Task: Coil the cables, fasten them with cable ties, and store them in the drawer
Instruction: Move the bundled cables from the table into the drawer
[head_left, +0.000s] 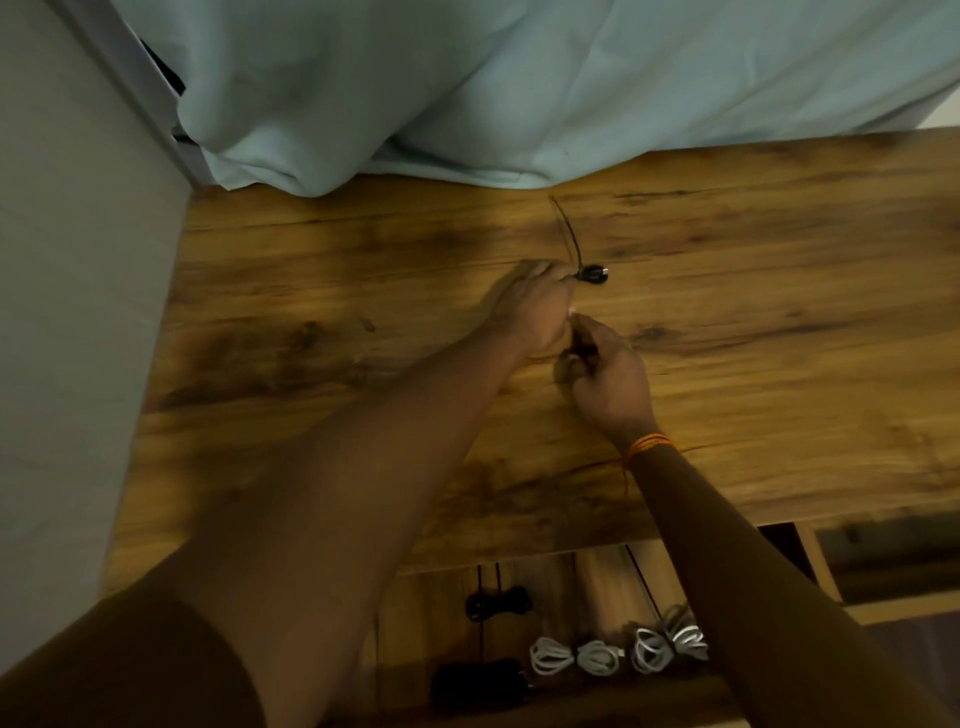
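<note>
On the wooden desk (753, 291) my left hand (530, 306) grips a small coil of black cable (592, 274); only its end shows past my fingers. A black cable tie (566, 234) sticks up and away from that coil. My right hand (608, 374) sits just right of and below the left, fingers curled, pinching something dark near the coil; what it is stays hidden. Below the desk edge the drawer (582, 577) stands open. Inside it lie tied white cable bundles (576, 656), (670, 642) and black bundles (498, 605), (478, 680).
A pale blue curtain (519, 88) hangs over the desk's back edge. A grey wall (78, 312) bounds the desk on the left. An orange thread band (649, 444) circles my right wrist. A second drawer front (893, 561) shows at lower right.
</note>
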